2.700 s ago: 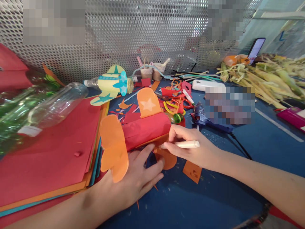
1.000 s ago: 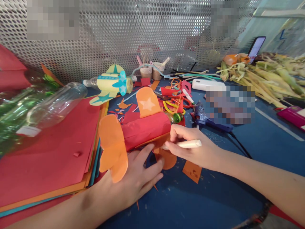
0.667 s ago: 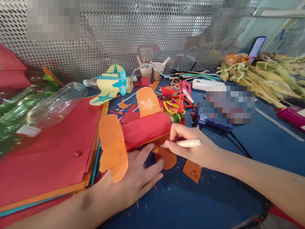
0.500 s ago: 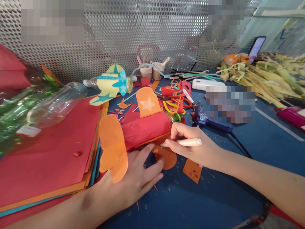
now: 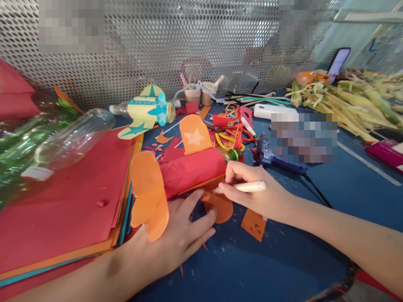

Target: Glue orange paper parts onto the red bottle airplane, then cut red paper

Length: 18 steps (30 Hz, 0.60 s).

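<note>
The likeliest trouble is a crooked line: the right hand point(image 5: 269, 201) pinches a white pen point(image 5: 253, 186) narrowly between thumb and fingers, its tip down at the lower flap point(image 5: 225, 209), and that flap could slide or buckle if the left hand point(image 5: 179, 228) pressed too lightly, since its fingers are spread flat, gripping nothing, with only the tips resting on the paper. The red bottle point(image 5: 195, 170), in the middle of the view, is round and might roll if nudged, taking the flap along. The left wrist lies under the orange tail point(image 5: 149, 191) at eight o'clock from the bottle, so raising that arm could bend it. A backward swing of the right hand could knock the glue gun point(image 5: 283, 165), near at three o'clock; whether it is hot cannot be told. As for looks, the bottle is wrapped in slightly creased red paper, its green cap point(image 5: 234, 154) pointing toward two o'clock; an orange flap with a pale star point(image 5: 194, 137) stands at twelve, while the lower flap, at five, is rounded and in shadow, any marks unclear
</note>
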Motion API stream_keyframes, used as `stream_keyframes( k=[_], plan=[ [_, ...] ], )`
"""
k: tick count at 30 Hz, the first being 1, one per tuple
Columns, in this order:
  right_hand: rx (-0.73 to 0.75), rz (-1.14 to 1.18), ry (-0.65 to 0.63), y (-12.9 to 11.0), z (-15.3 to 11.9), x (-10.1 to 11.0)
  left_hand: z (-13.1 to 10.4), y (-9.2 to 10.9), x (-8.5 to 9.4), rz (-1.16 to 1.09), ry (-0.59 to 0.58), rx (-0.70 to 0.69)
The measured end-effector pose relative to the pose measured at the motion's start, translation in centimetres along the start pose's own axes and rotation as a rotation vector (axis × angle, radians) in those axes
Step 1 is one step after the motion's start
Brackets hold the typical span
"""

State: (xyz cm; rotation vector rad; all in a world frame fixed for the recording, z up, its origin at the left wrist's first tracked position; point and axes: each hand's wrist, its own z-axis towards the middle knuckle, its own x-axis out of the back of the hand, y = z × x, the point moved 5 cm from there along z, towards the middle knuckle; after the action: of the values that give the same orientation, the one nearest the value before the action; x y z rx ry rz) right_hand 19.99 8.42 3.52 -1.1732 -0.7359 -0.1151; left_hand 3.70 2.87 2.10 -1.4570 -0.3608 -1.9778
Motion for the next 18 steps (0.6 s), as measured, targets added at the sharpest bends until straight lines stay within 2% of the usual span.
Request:
stream_keyframes(
  k=[5, 11, 15, 18],
  plan=[
    [0.009, 0.004, -0.007, -0.03, 0.11, -0.01, 0.03, -0.12, 0.22, 0.018, 0.012, 0.013],
    [0.015, 0.004, -0.008, -0.16, -0.15, -0.01, 0.06, -0.06, 0.27, 0.020, -0.049, -0.025],
    [0.010, 0.002, -0.013, -0.16, -0.15, -0.01, 0.29, -0.07, 0.51, 0.020, 0.015, -0.001],
    [0.008, -0.004, -0.020, -0.13, -0.09, -0.02, 0.40, 0.01, 0.58, 0.016, 0.006, -0.030]
  ],
)
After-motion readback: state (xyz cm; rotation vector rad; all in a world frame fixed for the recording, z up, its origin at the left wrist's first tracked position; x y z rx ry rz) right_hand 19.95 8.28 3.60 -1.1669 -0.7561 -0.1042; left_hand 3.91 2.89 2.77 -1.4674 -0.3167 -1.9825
